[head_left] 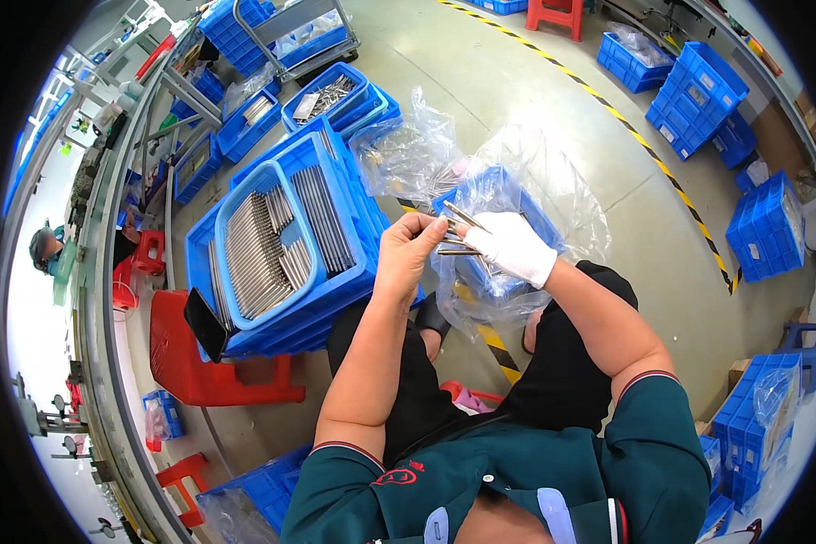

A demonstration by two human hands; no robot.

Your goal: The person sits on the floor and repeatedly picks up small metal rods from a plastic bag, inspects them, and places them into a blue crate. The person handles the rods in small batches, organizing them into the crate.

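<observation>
I see both hands up over the lap, meeting above a blue crate lined with a clear plastic bag (553, 195). My left hand (408, 254) is bare, fingers curled together, fingertips (433, 227) pinching the near ends of a few thin metal rods (462, 234). My right hand (512, 245) wears a white glove, closed in a loose fist around the same bundle; the rods stick out from it toward the left, fanned slightly, one angled up past the glove's top. So the rods bridge the two hands, tips at the left fingertips, the rest buried in the gloved grip. Exact count of rods: can't tell. To the left, a stack of blue crates (335, 272) on a red stool (199, 363) holds a shallow blue tray (245, 181) full of similar rods laid in rows.
</observation>
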